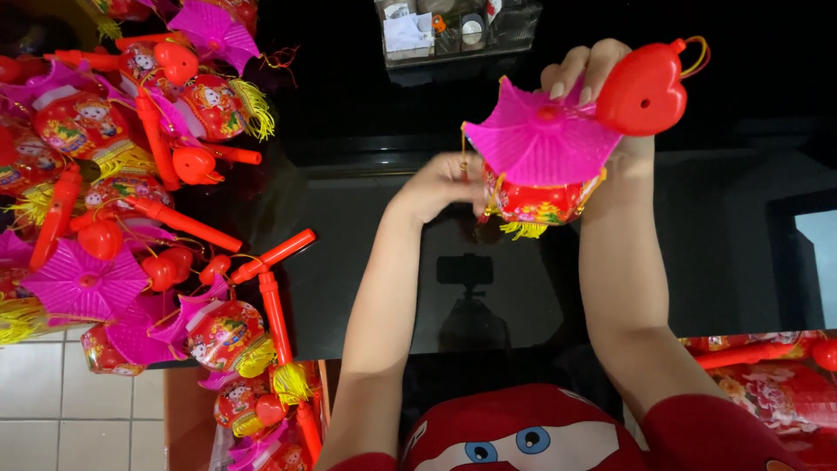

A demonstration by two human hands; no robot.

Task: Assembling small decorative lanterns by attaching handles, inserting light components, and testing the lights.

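Right hand (602, 78) is gripping the pink roof of a toy lantern (536, 166) plus its red heart piece (643, 89), held up over the black bench (366, 235), while the left hand (440, 185) pinches the lantern's side, and a heap of matching lanterns (131, 174) sits off left.

A glossy black table (366, 218) fills the view and mirrors a phone on a stand. A clear organiser box (458, 30) sits at its far edge. Pale floor tiles (70, 401) show lower left. A bright pane (819, 262) glows at right.
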